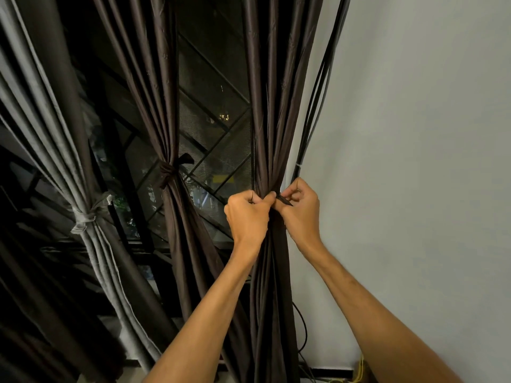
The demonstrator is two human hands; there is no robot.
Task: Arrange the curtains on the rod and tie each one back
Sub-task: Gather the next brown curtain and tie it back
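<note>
brown curtain [272, 134] in left hand [249, 217] and right hand [301, 211], fingers [264, 200] tight around a mostly hidden tie [286, 201]

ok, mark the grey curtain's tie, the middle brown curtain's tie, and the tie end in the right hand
grey curtain's tie [83, 217], head view, its knot
middle curtain's tie [166, 172], head view, wrapped band
tie end [286, 201], head view, protruding tip

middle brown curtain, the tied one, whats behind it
A dark meshed window with diagonal grille bars shows on both sides of the middle brown curtain. What lies directly behind its folds is covered by the fabric.
</note>
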